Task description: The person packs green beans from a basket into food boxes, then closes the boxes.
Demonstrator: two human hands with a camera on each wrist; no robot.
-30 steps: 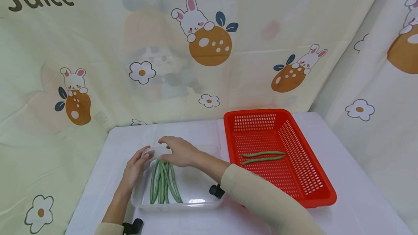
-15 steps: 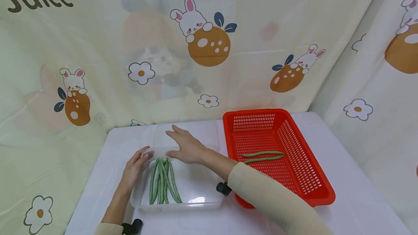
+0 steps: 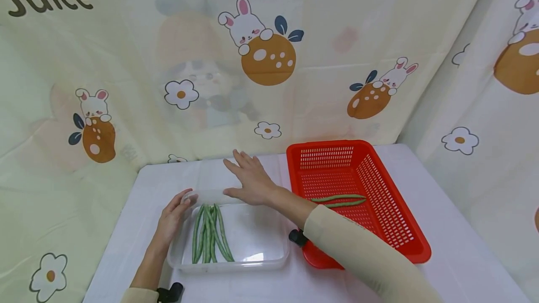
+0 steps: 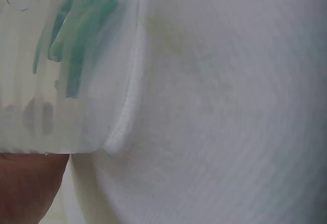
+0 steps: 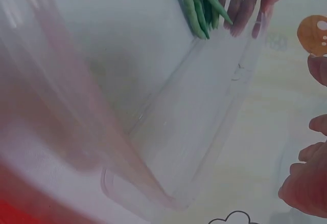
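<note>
A clear plastic container (image 3: 261,233) stands on the table with several green beans (image 3: 210,237) lying lengthwise in its left part. At its far left corner my left hand (image 3: 170,219) holds the wall; in the right wrist view the left fingers (image 5: 242,6) show through the clear plastic. In the left wrist view the container wall (image 4: 102,116) blurs the beans behind it. My right hand (image 3: 254,181) hovers over the container's far edge, fingers spread and holding nothing.
A red plastic basket (image 3: 400,200) stands right of the container, with two green beans (image 3: 338,198) on its bottom. The right sleeve (image 3: 362,251) crosses its near left corner. A printed curtain (image 3: 202,41) hangs behind the white table (image 3: 455,247).
My right hand has come away from the beans' far ends, moving right and away from me while its fingers spread. The left hand and the beans stay in place.
</note>
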